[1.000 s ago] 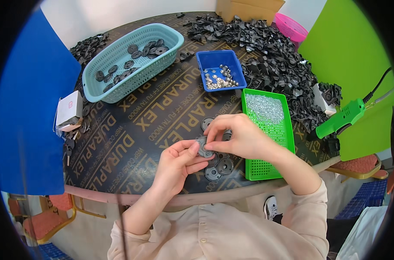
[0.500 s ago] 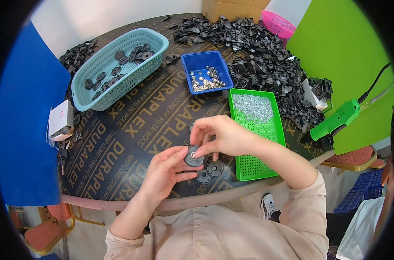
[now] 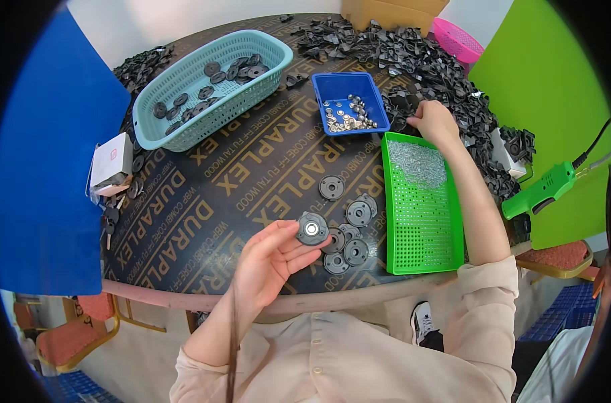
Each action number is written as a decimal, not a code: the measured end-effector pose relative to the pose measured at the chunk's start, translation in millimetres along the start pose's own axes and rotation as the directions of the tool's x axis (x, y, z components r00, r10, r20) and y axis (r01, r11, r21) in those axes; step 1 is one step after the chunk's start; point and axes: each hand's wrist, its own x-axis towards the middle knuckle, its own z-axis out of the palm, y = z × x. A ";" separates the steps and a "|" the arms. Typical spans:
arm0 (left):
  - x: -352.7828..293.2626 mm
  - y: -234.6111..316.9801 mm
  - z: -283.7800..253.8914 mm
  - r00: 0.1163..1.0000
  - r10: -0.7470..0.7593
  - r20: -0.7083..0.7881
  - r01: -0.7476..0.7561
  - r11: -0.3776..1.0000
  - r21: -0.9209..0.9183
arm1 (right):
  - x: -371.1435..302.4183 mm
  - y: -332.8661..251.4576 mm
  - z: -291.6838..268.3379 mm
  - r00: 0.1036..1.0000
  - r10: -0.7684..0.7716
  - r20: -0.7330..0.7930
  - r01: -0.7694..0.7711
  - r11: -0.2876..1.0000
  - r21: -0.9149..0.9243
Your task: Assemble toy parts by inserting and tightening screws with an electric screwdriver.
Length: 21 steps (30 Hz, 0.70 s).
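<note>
My left hand [image 3: 264, 262] holds a round black plastic disc [image 3: 300, 232] between thumb and fingers, with a shiny metal piece [image 3: 311, 229] seated at its centre. Reaching far forward, my right hand [image 3: 437, 125] is at the near left edge of a heap of small black plastic pieces [image 3: 446, 74]. Its fingertips are pinched on one dark piece there, though its shape is hard to make out. Several black discs with centre holes [image 3: 356, 252] lie beside my left hand, and a single disc [image 3: 332, 187] sits farther out.
A blue tray [image 3: 322, 114] holds silver metal parts. Right of it, a green tray [image 3: 423, 258] carries small clear or silvery bits. A light-blue basket [image 3: 184, 138] with black discs stands at far left. The green power screwdriver [image 3: 547, 188], white box [image 3: 112, 161] and pink basket [image 3: 456, 40] lie around.
My right hand has left the disc and moved forward and right to the black heap. My left hand keeps the disc, now showing its metal centre. The view has shifted slightly.
</note>
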 end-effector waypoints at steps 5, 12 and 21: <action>-5.4 0.6 -1.2 1.000 0.017 -0.021 -0.017 1.000 0.006 | -5.9 -3.0 -23.5 0.993 0.001 -0.116 0.021 0.983 0.184; -14.6 -0.7 -22.2 0.990 0.116 -0.086 -0.125 0.985 -0.117 | -90.6 -75.2 -63.6 0.811 -0.538 -0.229 0.562 0.607 0.562; -24.8 -7.8 -30.9 0.985 0.129 -0.117 -0.154 0.959 -0.237 | -130.5 -114.8 -17.1 0.717 -0.683 -0.141 0.670 0.619 0.410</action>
